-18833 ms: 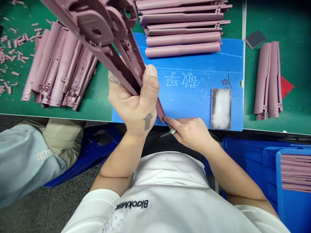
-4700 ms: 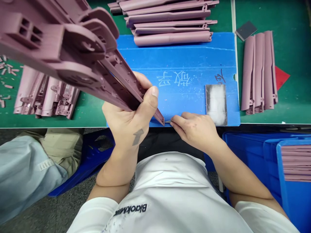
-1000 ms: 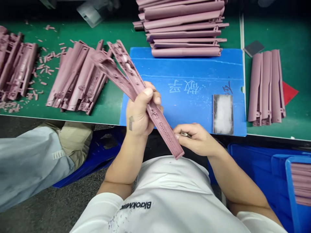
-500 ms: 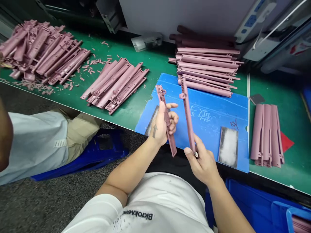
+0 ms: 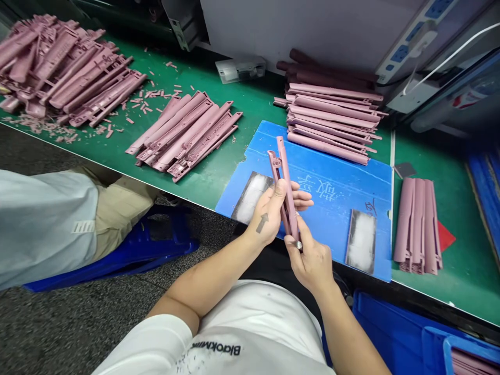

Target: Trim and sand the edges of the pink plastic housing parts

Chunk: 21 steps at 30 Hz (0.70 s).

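My left hand (image 5: 267, 213) has its thumb pressed along a long pink plastic strip (image 5: 274, 162), with its fingers behind. A second pink plastic strip (image 5: 288, 179) is pinched near its lower end by my right hand (image 5: 314, 258). The two strips lie side by side, nearly lengthwise together, over the front of the blue sheet (image 5: 324, 219). Whether they are joined I cannot tell. A small shiny tip (image 5: 299, 245) shows at my right fingertips; what it belongs to is hidden. Some fingers of my left hand stretch out past the strips.
Several pink strips (image 5: 332, 125) are stacked behind; more lie in a bundle (image 5: 187, 135) and a heap (image 5: 66, 67) at left, among scraps. Joined-looking pink pieces (image 5: 417, 224) lie at right. Two whitish pads (image 5: 362, 240) rest on the sheet. A person (image 5: 47, 224) sits at left.
The two pink strips, held apart before, are now together in my hands. My right hand has moved left to my left hand. The view has shifted slightly.
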Available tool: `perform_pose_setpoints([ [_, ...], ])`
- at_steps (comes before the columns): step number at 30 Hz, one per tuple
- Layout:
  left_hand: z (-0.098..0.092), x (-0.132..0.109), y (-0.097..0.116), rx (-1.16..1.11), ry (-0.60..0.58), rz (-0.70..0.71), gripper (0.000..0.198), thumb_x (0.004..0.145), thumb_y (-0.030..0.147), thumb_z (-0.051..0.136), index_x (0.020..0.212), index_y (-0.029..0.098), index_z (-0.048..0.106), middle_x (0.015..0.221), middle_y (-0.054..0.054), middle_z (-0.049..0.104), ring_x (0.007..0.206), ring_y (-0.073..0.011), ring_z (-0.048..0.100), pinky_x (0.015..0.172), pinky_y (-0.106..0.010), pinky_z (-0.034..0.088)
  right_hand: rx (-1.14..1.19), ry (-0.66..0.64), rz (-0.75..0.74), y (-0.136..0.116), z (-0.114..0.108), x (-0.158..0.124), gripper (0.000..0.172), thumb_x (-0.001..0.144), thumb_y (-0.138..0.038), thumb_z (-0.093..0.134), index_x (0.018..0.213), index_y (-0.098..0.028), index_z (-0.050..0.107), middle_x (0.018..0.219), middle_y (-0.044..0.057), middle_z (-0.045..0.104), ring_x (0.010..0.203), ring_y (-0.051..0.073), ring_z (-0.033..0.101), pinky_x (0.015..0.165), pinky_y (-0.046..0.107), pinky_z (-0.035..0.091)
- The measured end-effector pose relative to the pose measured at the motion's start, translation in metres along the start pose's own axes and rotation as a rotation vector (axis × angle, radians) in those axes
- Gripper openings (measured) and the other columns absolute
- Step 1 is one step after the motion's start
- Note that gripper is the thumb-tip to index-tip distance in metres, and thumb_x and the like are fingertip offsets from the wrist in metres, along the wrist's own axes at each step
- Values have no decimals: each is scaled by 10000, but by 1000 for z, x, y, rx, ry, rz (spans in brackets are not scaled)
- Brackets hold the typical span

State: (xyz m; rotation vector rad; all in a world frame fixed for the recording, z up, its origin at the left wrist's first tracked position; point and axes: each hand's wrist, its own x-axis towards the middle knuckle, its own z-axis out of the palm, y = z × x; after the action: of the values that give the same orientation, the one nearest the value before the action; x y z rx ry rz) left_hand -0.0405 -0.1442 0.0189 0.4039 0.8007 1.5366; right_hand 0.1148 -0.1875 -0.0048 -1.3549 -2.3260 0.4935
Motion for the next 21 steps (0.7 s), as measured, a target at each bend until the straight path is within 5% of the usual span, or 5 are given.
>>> perform_pose_setpoints([
  [4, 1, -2, 3, 9, 18, 10, 641, 865, 764, 740, 1080, 162, 690, 995, -122, 821, 886, -272, 820, 809, -372, 665, 49, 62, 9, 2, 1, -3, 534, 1127, -394, 447, 1595, -154, 539, 1142, 142, 842, 787, 246, 819, 709, 306, 597],
  [12, 1, -3, 4, 20, 17, -12, 677, 832, 771, 766, 1103, 155, 690, 1008, -131, 824, 902, -278, 823, 852, -397, 667, -69, 67, -33, 2, 3, -3, 537, 1130, -402, 431, 1562, -121, 583, 912, 115, 847, 693, 228, 785, 651, 283, 554],
  [21, -2, -3, 3, -33, 12, -74, 635, 841, 731, 789, 1099, 156, 706, 846, -32, 725, 756, -163, 736, 772, -298, 617, -300, -32, -46, -3, -6, 2, 577, 1138, -479, 444, 1587, -139, 565, 988, 116, 797, 653, 215, 727, 522, 303, 458],
])
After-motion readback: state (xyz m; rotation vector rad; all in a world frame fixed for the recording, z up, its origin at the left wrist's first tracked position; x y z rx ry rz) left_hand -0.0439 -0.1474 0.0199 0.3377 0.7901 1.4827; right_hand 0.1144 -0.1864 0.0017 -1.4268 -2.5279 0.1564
